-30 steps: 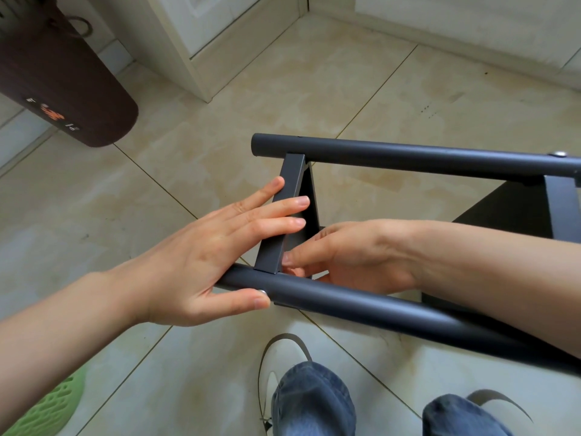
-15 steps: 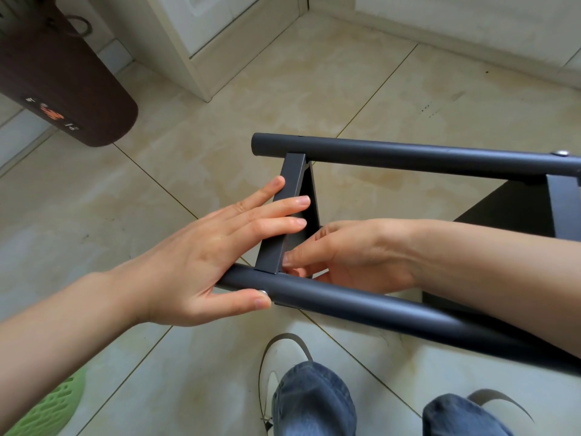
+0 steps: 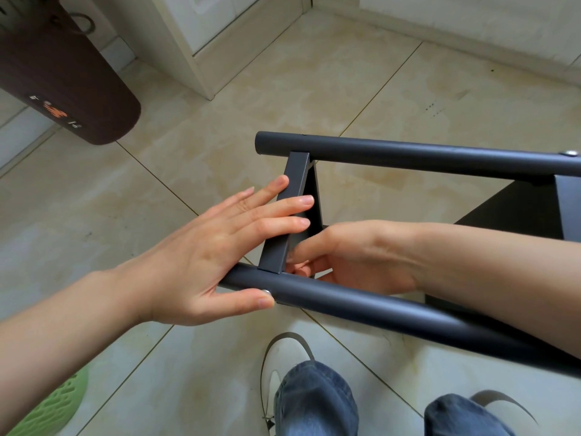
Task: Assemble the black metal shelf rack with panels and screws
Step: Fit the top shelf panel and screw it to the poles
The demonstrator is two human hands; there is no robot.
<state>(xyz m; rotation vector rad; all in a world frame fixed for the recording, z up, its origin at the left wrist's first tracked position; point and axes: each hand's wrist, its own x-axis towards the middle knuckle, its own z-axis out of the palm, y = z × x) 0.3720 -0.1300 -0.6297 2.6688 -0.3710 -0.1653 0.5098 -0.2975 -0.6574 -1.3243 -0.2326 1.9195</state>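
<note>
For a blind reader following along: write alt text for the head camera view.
A person's left hand lies flat against a black crossbar joining two black tubes of a shelf rack, thumb on the near tube. The right hand works behind the joint, fingertips hidden, above a beige tiled floor.

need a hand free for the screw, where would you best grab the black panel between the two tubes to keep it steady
Probably the panel at mid-length, coming from the left, where its flat folded face is exposed between the far tube and near tube. The left hand already lies flat there, thumb on the near tube; the right hand fills the inner side by the lower joint, so that side is crowded.
</note>
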